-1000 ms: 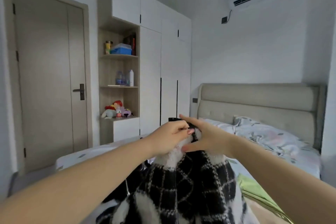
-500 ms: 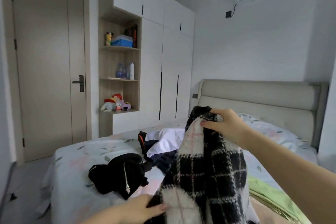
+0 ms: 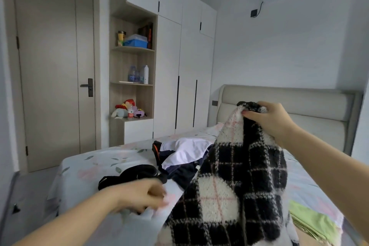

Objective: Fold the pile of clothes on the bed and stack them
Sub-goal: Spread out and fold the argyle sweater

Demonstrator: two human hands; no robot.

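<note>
Plaid garment hangs pinched by the right grip; the left grip, too blurred to judge, should take its other corner.

The bed, in a leaf-print sheet, fills the lower frame. On it lie a black item at centre left, a white and navy pile in the middle and a green cloth at lower right.

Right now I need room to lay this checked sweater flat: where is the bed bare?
Bare sheet lies between the black item and the door-side edge. The middle, behind the checked sweater, is crowded with white and navy clothes; green cloth borders the near right.
</note>
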